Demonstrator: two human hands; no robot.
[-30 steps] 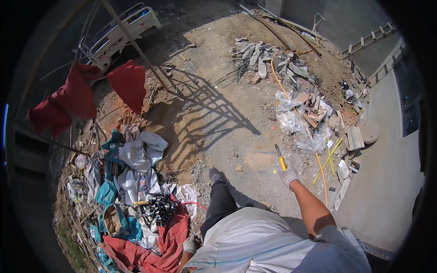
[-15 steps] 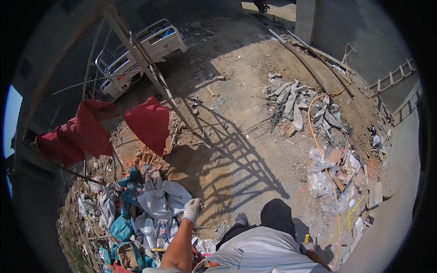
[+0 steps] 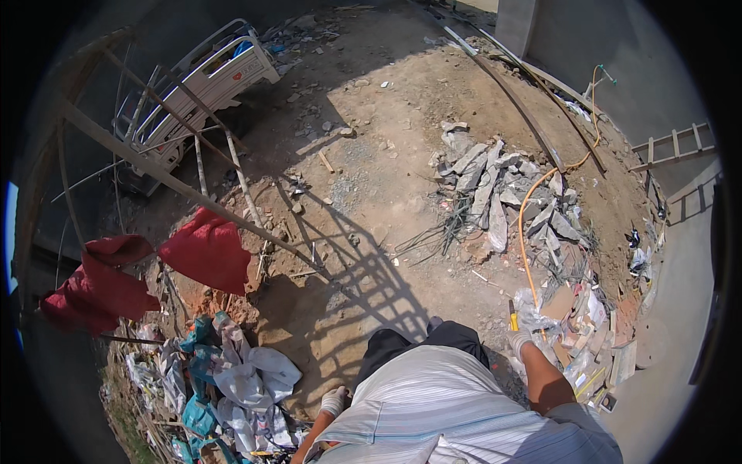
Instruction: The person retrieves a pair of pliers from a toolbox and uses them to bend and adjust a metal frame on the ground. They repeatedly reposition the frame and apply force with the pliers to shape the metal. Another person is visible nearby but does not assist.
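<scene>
My right hand [image 3: 521, 342], in a pale work glove, is closed around a yellow-handled tool [image 3: 513, 317] with a dark tip pointing away from me. Clear plastic wrap and rubble lie just beyond it. Too little of the tool shows to tell its kind. Low beside my left hip, my left hand [image 3: 335, 400] wears a similar glove with the finger ends bare. Its fingers are curled in, with nothing visible in them. Nearest to that hand is a heap of white sacks [image 3: 259, 379] and teal sacks [image 3: 199, 417].
Broken concrete slabs [image 3: 487, 182] lie ahead right, crossed by an orange hose [image 3: 527, 224]. A pole frame [image 3: 193, 189] with red cloths [image 3: 207, 251] leans at left, before a white cargo vehicle bed [image 3: 224, 85]. A ladder [image 3: 672, 145] rests at the right wall.
My right hand has risen and swung forward to the right with the yellow-handled tool. My left hand has dropped back toward my hip. The view has shifted, and my body is further forward.
</scene>
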